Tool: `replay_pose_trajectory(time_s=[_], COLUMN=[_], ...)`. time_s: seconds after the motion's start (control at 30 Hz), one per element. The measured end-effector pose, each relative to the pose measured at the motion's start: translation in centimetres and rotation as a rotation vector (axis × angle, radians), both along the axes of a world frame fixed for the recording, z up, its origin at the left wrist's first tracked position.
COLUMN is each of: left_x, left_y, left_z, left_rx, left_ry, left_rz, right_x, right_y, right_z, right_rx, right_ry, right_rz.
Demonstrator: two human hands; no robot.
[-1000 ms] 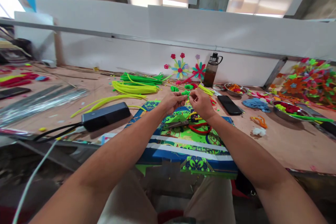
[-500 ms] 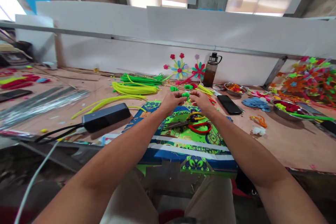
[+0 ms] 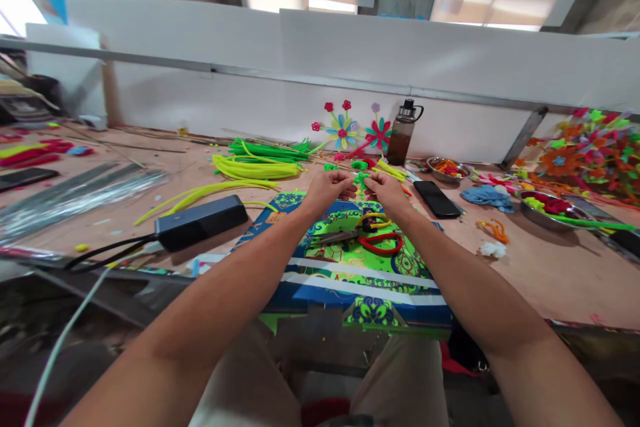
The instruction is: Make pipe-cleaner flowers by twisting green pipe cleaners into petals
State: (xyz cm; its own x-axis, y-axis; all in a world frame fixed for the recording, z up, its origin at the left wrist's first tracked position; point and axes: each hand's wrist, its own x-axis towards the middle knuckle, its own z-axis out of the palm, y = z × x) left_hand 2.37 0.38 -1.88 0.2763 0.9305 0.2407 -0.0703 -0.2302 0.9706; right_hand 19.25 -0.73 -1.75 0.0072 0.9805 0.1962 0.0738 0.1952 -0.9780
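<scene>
Between my two hands is a small green fuzzy piece point(image 3: 361, 179), bent into a looped shape. My left hand point(image 3: 330, 188) pinches at its left side, and my right hand point(image 3: 384, 188) grips its right side. Below them, scissors with red and yellow handles point(image 3: 381, 243) lie on a blue and green patterned board point(image 3: 320, 300). Just behind the hands, more small green curled pieces point(image 3: 359, 165) rest on the table.
Yellow-green stems point(image 3: 255, 168) and a black box with cables point(image 3: 201, 222) lie left. A bottle point(image 3: 401, 137) and pipe-cleaner flowers point(image 3: 342, 133) stand behind. To the right are a phone point(image 3: 437, 199), a blue cloth point(image 3: 487, 198) and metal bowls point(image 3: 550, 217).
The green piece has shifted slightly right and up and shows more fully between my fingers. My left hand has moved a little, with its fingers repositioned.
</scene>
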Motion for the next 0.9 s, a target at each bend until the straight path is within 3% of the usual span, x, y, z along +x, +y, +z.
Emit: replay_pose_trajectory(time_s=[0.23,0.37,0.5,0.63,0.8,0.9], left_x=[0.3,0.4,0.0,-0.4,-0.4,-0.3], left_y=[-0.3,-0.5,-0.1,0.8,1.0,0.6], left_z=[0.3,0.2,-0.3,-0.6,-0.3,0.0], left_rx=[0.196,0.167,0.059,0.116,0.217,0.172], left_ry=[0.024,0.106,0.145,0.181,0.290,0.253], left_rz=[0.105,0.097,0.018,0.078,0.132,0.070], right_x=[0.1,0.2,0.3,0.2,0.4,0.6], right_y=[0.1,0.5,0.1,-0.4,-0.2,-0.2], right_z=[0.0,-0.2,0.2,0.5,0.3,0.3], right_rx=[0.034,-0.058,-0.160,-0.264,-0.204,-0.080], right_ry=[-0.074,0.062,0.214,0.174,0.045,-0.145], right_rz=[0.025,0.005,0.153,0.293,0.202,0.126])
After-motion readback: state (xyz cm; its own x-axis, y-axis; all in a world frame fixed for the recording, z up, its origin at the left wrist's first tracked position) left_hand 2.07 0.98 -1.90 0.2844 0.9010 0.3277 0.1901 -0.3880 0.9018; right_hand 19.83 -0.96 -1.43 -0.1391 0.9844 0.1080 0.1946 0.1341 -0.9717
